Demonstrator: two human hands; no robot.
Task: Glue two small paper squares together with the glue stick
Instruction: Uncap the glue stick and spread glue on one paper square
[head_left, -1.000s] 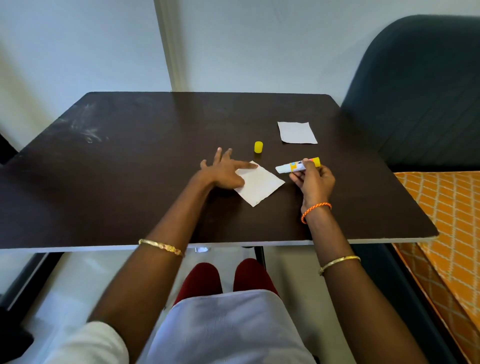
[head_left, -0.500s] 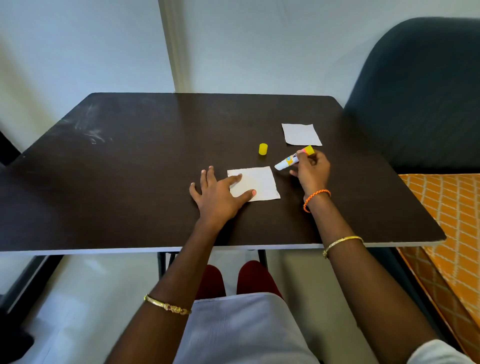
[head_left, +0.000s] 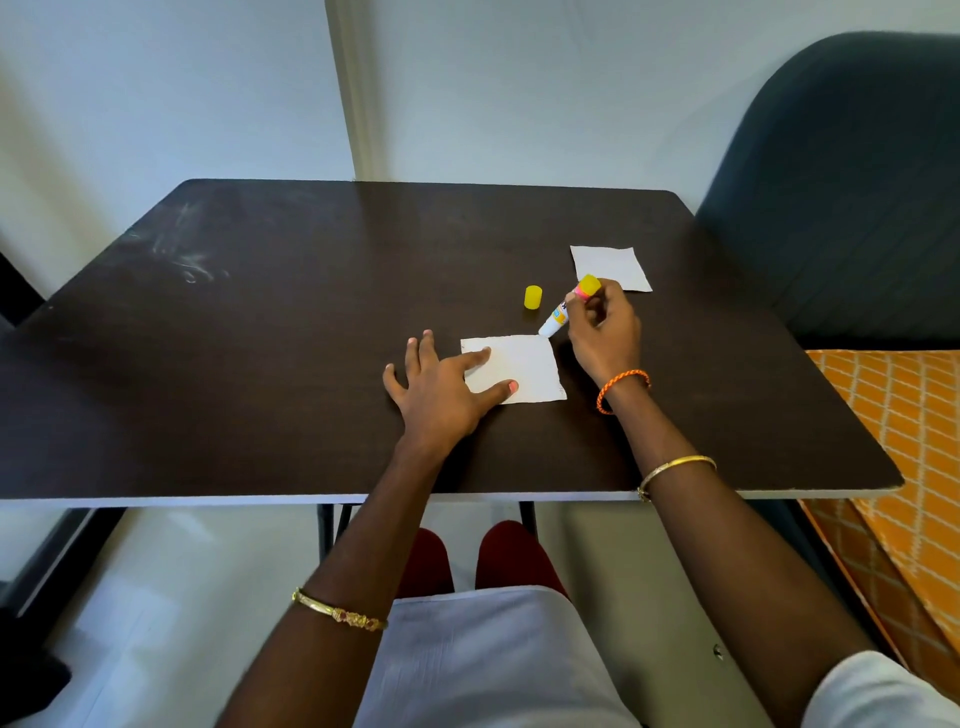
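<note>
My right hand (head_left: 602, 332) has its grip clamped on the glue stick (head_left: 566, 307), fingers wrapped around the barrel below its yellow end, the white tip angled down to the far right corner of the near paper square (head_left: 522, 371); whether the tip touches the paper I cannot tell. My left hand (head_left: 441, 389) lies flat with its grip spread apart, holding nothing: forefinger and thumb press on the left part of that square, the other fingers on the dark surface (head_left: 260, 364) beside it. The near square lies flat at the middle of the surface, close to the front edge. Just beyond it, to the left of the glue stick, the yellow cap (head_left: 533, 298) stands alone, touching neither paper nor hand. The second paper square (head_left: 613, 267) lies farther back and to the right, its near left corner partly hidden behind the stick's yellow end and my fingers. An orange cord bracelet (head_left: 621, 387) circles the right wrist, with a gold bangle (head_left: 675, 467) farther up the forearm. Another gold bangle (head_left: 337, 613) sits on my left arm. A dark chair (head_left: 841, 197) stands to the right of the surface.
</note>
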